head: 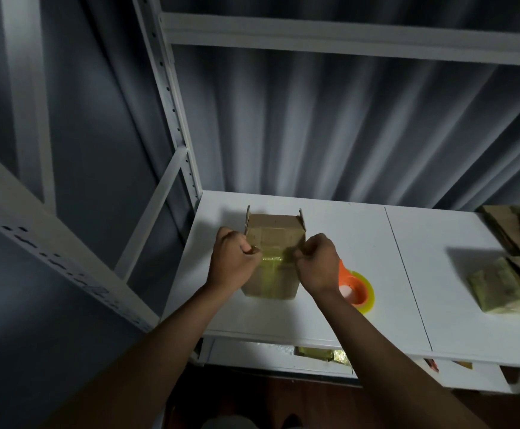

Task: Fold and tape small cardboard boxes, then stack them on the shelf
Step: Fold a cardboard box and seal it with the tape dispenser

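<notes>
the small brown cardboard box point(272, 255) sits on the white shelf board point(361, 243), far flaps up. the left hand point(231, 261) and right hand point(316, 263) each pinch an end of the shiny yellow tape strip point(272, 260) across its top. this looks like the taping step. next, i think, press the tape flat. the orange tape roll point(356, 287) lies just beside the right hand.

White shelf point(376, 243) — cardboard box point(271, 283), tape roll point(359, 292), flattened boxes point(512, 261).
</notes>
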